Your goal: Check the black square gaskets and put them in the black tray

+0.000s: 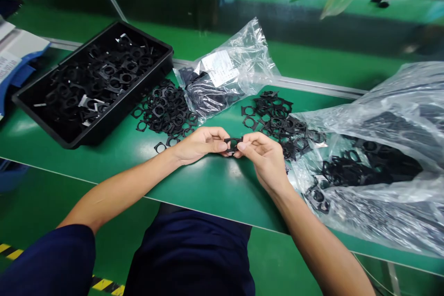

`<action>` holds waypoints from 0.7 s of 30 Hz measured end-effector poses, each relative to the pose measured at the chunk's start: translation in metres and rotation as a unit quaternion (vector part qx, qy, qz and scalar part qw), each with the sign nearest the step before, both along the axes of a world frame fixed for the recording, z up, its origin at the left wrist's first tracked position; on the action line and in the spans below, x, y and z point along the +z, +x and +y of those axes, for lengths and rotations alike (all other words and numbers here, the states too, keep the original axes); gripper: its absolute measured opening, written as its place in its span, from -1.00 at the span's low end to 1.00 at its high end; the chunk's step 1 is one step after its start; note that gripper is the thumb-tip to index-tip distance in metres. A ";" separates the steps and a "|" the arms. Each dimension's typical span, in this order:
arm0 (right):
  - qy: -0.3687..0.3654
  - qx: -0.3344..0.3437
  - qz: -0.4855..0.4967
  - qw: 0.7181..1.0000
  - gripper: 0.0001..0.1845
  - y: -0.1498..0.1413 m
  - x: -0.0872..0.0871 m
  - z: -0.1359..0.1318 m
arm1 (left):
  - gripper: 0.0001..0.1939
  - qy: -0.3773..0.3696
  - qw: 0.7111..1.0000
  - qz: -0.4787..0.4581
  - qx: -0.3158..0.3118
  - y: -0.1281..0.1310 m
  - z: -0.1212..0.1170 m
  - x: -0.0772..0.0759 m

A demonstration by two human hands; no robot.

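Observation:
My left hand (pixel 201 144) and my right hand (pixel 263 155) meet above the green table (pixel 215 185), both pinching one small black plastic ring part (pixel 233 142) between thumbs and fingers. A loose pile of the same black parts (pixel 164 111) lies just beyond my left hand. Another pile (pixel 277 118) lies beyond my right hand.
A black tray (pixel 93 83) full of black parts sits at the left. A small clear bag (pixel 225 78) with a white label lies at the centre back. A large clear bag (pixel 381 157) of parts spreads over the right. Papers on a blue holder (pixel 14 62) are at the far left.

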State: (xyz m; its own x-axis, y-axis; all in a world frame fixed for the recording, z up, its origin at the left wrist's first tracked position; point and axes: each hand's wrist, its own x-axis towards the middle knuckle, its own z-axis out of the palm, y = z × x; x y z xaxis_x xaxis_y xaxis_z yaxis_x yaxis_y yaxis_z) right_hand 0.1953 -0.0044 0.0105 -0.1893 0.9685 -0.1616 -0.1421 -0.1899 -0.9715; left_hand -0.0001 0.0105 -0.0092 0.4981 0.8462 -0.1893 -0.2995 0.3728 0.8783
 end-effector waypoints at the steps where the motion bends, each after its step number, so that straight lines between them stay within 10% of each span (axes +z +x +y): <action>1: 0.005 -0.006 -0.004 1.000 -0.58 0.000 0.000 0.000 | -0.56 0.005 1.000 0.007 0.012 0.001 0.000 0.001; 13: 0.137 -0.012 -0.134 0.981 -0.75 0.006 -0.004 0.000 | -0.60 0.153 0.972 0.150 0.094 0.006 -0.007 0.001; 21: 0.114 0.009 -0.130 0.985 -0.66 0.004 -0.005 -0.001 | -0.64 0.112 0.983 0.127 0.069 0.006 -0.007 -0.002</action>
